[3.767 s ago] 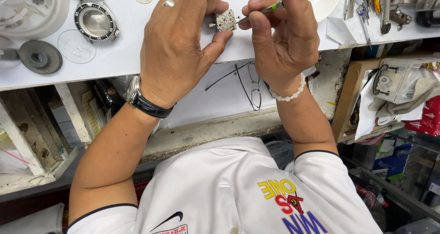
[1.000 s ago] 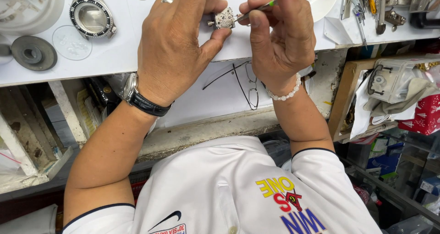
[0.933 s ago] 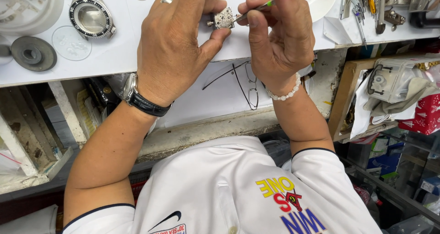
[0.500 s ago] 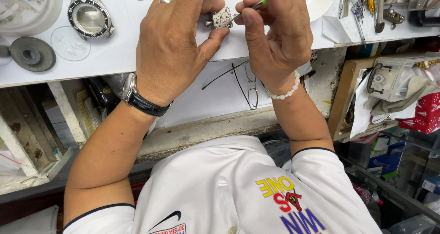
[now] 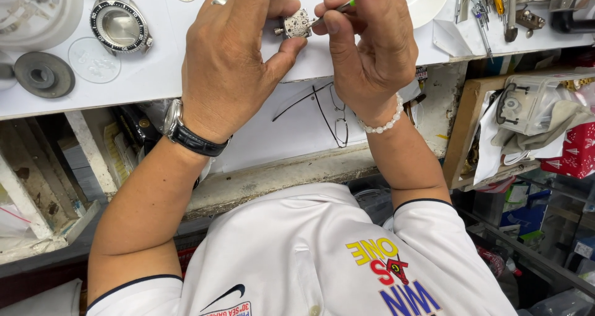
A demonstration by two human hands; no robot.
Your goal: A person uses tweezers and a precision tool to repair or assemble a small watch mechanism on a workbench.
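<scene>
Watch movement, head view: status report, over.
Left hand pinches the watch movement above the white bench. Right hand holds a green-handled tool, tip at the movement. Black-bezel watch case lies well left; nothing obstructing.

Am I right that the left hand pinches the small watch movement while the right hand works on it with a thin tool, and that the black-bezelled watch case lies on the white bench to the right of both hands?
Not quite. In the head view, the left hand pinches the watch movement and the right hand applies the thin tool, but the black-bezelled watch case lies on the white bench to the left of both hands, not the right.
</scene>
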